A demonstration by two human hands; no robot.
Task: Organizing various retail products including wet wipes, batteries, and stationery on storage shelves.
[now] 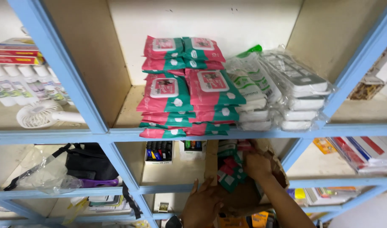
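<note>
Closed around the top of a small pink-and-green wipe pack (228,175), the right hand (257,165) reaches into a brown cardboard box (273,162) that sits tilted in the lower shelf bay. My left hand (203,203) lies flat against the near wall of that box with fingers spread, bracing it; it grips nothing.

Handling, as I judge it: the pack is a soft film pouch, light, pliable and likely a little slippery. It should deform under pressure rather than break. I would hold it across its flat faces or by the sealed end, not by the label flap. More packs of the same kind show inside the box, just behind the held one.

Surface: the shelving (58,59) is a blue-painted frame with pale boards. On the board directly above the box stand two leaning stacks of larger pink-and-green wipe packs (185,88), touching each other, and just beside them on the right a stack of white packs in clear wrap (286,90).

Room: the bay is narrow and the box fills much of it. A small box of markers (159,152) stands to the left, a black bag (90,162) further left, and a white handheld fan (41,115) on the upper-left board.
</note>
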